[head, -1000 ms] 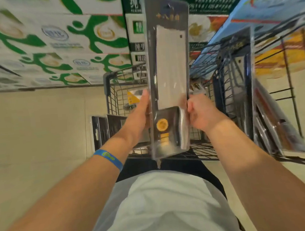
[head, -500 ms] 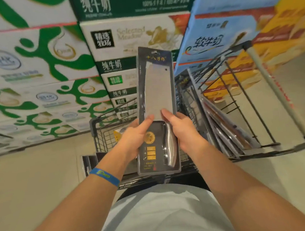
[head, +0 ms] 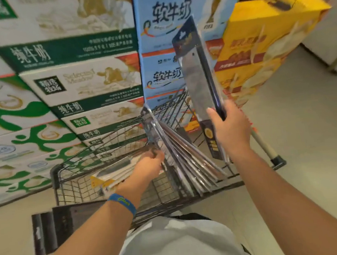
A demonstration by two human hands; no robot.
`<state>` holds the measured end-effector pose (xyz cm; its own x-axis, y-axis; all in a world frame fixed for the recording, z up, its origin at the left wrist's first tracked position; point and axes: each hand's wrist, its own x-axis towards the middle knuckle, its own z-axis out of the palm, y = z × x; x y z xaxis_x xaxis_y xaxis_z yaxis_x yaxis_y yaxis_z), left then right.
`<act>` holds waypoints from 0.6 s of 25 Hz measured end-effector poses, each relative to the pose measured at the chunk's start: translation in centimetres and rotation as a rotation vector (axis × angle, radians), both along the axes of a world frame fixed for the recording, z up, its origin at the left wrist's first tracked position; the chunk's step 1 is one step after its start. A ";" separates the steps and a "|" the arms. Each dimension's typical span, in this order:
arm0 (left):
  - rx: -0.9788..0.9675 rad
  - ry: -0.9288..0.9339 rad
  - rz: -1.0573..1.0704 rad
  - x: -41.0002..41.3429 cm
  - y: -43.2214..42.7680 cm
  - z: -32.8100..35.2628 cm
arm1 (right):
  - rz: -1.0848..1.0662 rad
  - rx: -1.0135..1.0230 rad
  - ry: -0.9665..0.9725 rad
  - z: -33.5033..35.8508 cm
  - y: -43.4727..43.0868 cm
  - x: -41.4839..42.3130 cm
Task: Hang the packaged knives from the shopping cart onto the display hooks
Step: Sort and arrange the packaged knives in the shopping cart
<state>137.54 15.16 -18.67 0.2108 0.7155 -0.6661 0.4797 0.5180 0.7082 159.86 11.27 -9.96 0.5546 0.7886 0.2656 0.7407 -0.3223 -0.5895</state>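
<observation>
My right hand (head: 231,129) grips a packaged cleaver (head: 198,79) by its lower half and holds it upright, tilted right, above the shopping cart (head: 65,172). The pack has a dark card with a hang hole at the top. My left hand (head: 149,168) is down inside the cart. Its fingers curl at a fanned stack of packaged knives (head: 178,153) leaning against the cart's right side; blur hides whether they grip one. More packs, one with a yellow corner (head: 106,178), lie flat under that hand. No display hooks are in view.
Stacked milk cartons (head: 77,84) stand behind the cart, with blue boxes (head: 160,25) and yellow boxes (head: 268,35) to the right. The cart handle (head: 266,148) juts out on the right. Dark packs (head: 50,231) sit low at the left. Pale floor extends to the right.
My left hand let go of the cleaver pack and dropped into the cart. My right hand carried the pack up and to the right. The view turned right.
</observation>
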 end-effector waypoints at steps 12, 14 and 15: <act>-0.248 0.064 0.539 -8.4 -7.0 -2.8 | 0.201 -0.547 -0.006 -10.0 2.9 -1.9; -0.296 0.102 0.638 -10.1 -8.5 -3.2 | 0.337 -0.201 0.039 -8.1 3.5 -5.8; -0.300 0.142 0.629 -11.1 -9.2 -3.6 | 0.463 -0.055 0.093 -7.2 3.5 -8.4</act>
